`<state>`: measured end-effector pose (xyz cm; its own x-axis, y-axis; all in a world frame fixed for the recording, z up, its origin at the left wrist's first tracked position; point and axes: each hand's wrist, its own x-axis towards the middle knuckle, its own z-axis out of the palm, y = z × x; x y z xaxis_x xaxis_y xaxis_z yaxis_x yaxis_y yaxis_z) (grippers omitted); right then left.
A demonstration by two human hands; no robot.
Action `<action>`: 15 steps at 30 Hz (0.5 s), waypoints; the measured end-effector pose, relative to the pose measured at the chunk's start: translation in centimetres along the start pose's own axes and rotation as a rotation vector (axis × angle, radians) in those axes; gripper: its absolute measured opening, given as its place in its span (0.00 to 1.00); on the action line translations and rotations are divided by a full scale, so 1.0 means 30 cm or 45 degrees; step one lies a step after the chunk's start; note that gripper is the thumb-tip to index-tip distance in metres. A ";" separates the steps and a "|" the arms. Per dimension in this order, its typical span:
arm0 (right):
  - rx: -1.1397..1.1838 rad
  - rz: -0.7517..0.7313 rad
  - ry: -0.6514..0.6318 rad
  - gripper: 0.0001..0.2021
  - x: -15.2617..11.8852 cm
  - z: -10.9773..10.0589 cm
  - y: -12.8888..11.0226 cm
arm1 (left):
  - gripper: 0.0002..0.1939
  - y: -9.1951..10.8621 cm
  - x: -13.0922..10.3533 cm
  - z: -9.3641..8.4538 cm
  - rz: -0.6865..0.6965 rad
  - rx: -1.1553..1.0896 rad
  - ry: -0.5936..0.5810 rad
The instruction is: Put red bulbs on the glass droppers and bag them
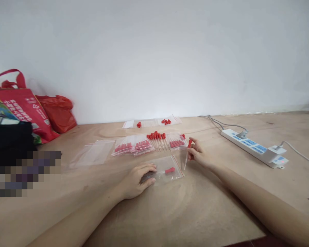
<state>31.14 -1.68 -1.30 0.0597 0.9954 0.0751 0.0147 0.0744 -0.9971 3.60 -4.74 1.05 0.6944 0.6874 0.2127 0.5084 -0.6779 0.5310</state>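
Note:
My left hand point(140, 181) grips the left end of a clear zip bag point(159, 177), its fingers over the plastic and its thumb along the near side. Inside that bag lies one dropper point(170, 170) with a red rubber bulb. At the bag's open right end, my right hand point(196, 151) pinches another dropper point(190, 143) near its red bulb, with the thin clear tube slanting down. Just beyond are a fan of loose droppers point(156, 136) and a filled bag point(177, 144) of red-bulbed droppers.
More filled bags point(123, 146) lie left of the loose droppers, beside flat clear bags point(96, 152). Loose red bulbs point(166, 121) rest on bags near the wall. A white power strip point(252, 146) with cables is on the right. Red bags point(58, 111) and black cloth point(9, 144) occupy the left.

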 end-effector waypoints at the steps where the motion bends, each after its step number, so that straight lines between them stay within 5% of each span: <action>1: 0.020 -0.014 0.015 0.33 -0.009 0.017 0.008 | 0.10 0.003 0.000 0.000 -0.001 -0.007 0.001; 7: 0.088 -0.040 0.205 0.27 -0.021 0.077 0.002 | 0.04 0.006 -0.005 -0.001 -0.047 -0.038 0.001; 15: -0.025 -0.094 0.378 0.25 -0.012 0.046 -0.005 | 0.03 0.003 -0.004 -0.001 -0.054 -0.063 -0.012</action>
<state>29.74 -1.95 -1.18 0.3469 0.9258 0.1501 0.0489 0.1419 -0.9887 3.54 -4.88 1.11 0.6776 0.7127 0.1814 0.5119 -0.6342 0.5794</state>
